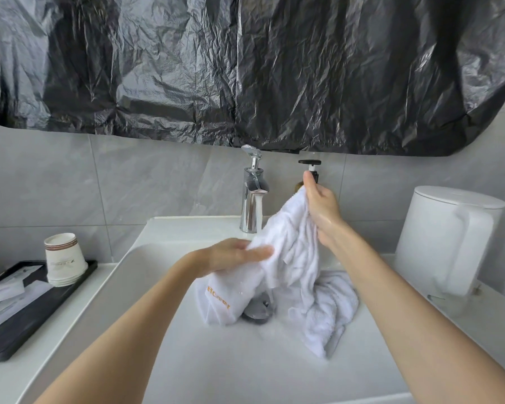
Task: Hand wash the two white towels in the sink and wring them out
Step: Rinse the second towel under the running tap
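A white towel [286, 246] with orange lettering hangs stretched over the white sink [216, 360], lifted under the running water of the chrome faucet [252, 196]. My right hand [321, 205] grips its upper end, raised beside the faucet. My left hand [233, 255] lies lower with straight fingers pressed against the towel's middle. A second white towel [330, 313] lies crumpled and wet in the basin to the right of the drain stopper [258, 312]. Foamy water covers the basin floor.
A soap pump bottle [311, 169] stands behind my right hand. A white electric kettle [449, 243] sits on the counter at right. At left, stacked paper cups [64, 260] and packets rest on a black tray [18, 330]. Black plastic sheeting [245, 68] covers the wall above.
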